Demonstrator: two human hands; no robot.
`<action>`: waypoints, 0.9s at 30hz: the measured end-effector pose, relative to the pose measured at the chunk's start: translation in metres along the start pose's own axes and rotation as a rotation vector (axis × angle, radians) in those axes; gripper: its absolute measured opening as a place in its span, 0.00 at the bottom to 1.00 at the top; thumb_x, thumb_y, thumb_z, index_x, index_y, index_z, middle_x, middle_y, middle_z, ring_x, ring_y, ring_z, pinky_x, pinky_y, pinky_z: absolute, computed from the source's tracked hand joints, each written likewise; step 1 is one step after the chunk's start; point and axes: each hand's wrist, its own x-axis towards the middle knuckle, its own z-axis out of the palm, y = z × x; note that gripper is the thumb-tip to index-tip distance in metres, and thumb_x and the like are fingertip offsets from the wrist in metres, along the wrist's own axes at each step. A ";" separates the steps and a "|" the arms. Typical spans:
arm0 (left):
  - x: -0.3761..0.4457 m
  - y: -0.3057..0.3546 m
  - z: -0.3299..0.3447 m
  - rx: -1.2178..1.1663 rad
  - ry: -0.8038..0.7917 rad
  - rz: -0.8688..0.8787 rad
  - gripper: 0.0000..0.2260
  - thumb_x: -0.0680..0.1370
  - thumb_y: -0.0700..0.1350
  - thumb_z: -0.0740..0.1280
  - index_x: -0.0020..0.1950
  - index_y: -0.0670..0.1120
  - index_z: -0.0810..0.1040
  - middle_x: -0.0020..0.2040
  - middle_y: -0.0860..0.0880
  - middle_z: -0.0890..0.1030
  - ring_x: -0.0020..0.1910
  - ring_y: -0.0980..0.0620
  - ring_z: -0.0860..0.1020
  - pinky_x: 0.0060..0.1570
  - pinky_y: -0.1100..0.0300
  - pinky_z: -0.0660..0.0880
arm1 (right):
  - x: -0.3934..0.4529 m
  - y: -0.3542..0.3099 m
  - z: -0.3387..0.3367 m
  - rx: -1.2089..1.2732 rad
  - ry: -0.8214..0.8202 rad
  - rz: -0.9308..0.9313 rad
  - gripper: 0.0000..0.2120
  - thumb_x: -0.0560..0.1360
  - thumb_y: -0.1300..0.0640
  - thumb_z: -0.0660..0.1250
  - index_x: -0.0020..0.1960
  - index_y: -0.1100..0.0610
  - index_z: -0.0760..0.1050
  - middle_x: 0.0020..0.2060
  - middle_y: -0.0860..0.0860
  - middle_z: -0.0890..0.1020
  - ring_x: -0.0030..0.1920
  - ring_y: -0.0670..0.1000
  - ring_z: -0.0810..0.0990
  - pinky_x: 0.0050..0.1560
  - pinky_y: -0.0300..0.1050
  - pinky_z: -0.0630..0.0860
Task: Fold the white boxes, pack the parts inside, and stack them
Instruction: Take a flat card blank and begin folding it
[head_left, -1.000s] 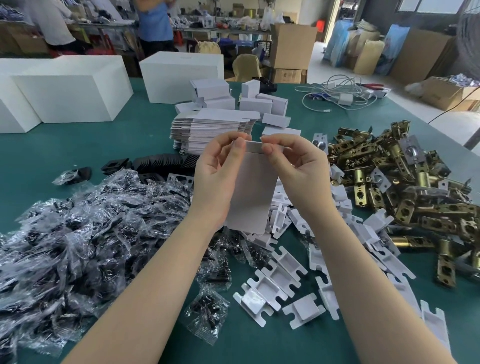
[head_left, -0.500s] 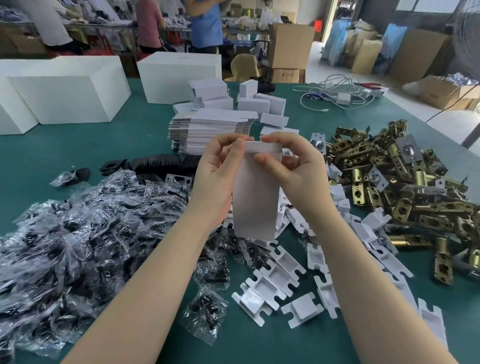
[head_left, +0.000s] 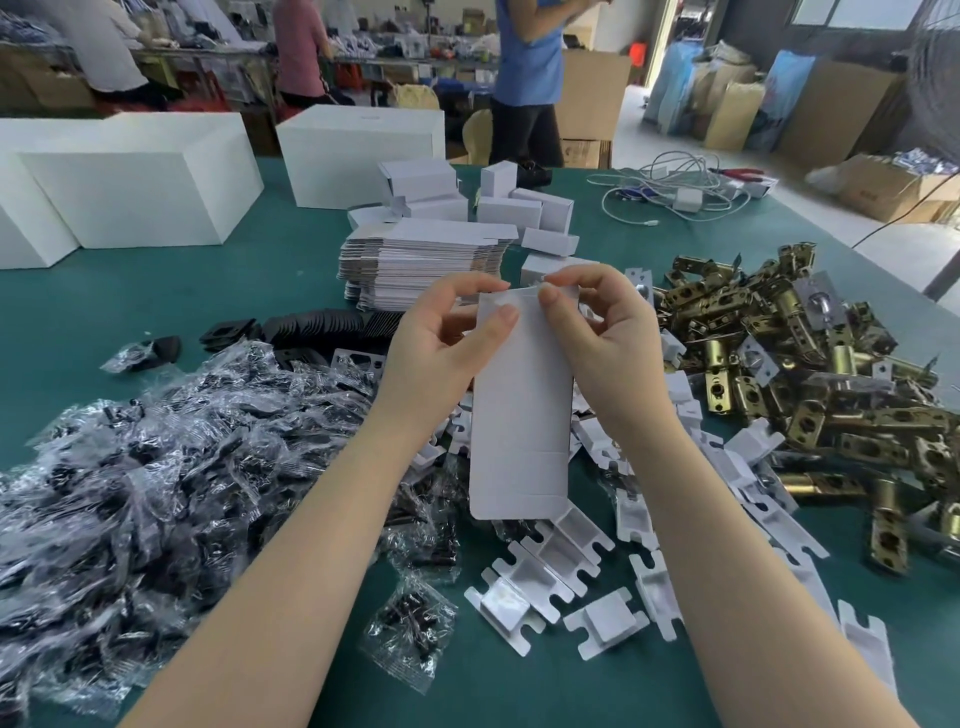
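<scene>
I hold a flat, unfolded white box blank (head_left: 519, 415) upright above the green table (head_left: 156, 301). My left hand (head_left: 441, 343) pinches its upper left edge, thumb on the front. My right hand (head_left: 602, 332) pinches the top right corner, fingers curled over the top flap. A stack of flat white blanks (head_left: 426, 260) lies just behind. Folded small white boxes (head_left: 509, 208) sit beyond that stack. Brass latch parts (head_left: 810, 374) are heaped at the right, bagged screws (head_left: 156, 467) at the left, white cardboard inserts (head_left: 571, 571) below the blank.
Large white boxes (head_left: 145, 182) stand at the back left. Black plates (head_left: 311, 327) lie in a row left of my hands. White cables (head_left: 675, 187) lie at the far right of the table. People stand beyond the table's far edge.
The blank has dropped slightly and shows its bottom flap. My right thumb has moved from the blank's face up to the top edge, and both hands now work the top flap.
</scene>
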 end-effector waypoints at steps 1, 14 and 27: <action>0.000 0.000 0.000 0.006 -0.002 0.000 0.05 0.79 0.44 0.69 0.55 0.50 0.77 0.30 0.62 0.78 0.29 0.64 0.75 0.30 0.72 0.69 | 0.000 0.000 0.000 -0.001 -0.001 0.006 0.06 0.78 0.60 0.69 0.47 0.49 0.77 0.45 0.45 0.80 0.44 0.37 0.78 0.42 0.34 0.75; 0.004 0.004 -0.009 -0.043 0.072 -0.028 0.07 0.79 0.45 0.69 0.55 0.55 0.78 0.31 0.59 0.79 0.31 0.64 0.76 0.31 0.69 0.73 | 0.000 -0.001 0.003 0.008 0.035 0.051 0.08 0.75 0.59 0.74 0.49 0.48 0.79 0.48 0.47 0.83 0.48 0.45 0.83 0.44 0.41 0.81; 0.008 0.004 -0.012 -0.072 0.036 -0.180 0.05 0.77 0.49 0.70 0.46 0.58 0.85 0.40 0.57 0.83 0.39 0.60 0.80 0.34 0.63 0.77 | 0.003 -0.004 -0.001 0.099 -0.106 0.174 0.05 0.80 0.57 0.67 0.50 0.49 0.80 0.39 0.41 0.83 0.35 0.41 0.80 0.31 0.35 0.75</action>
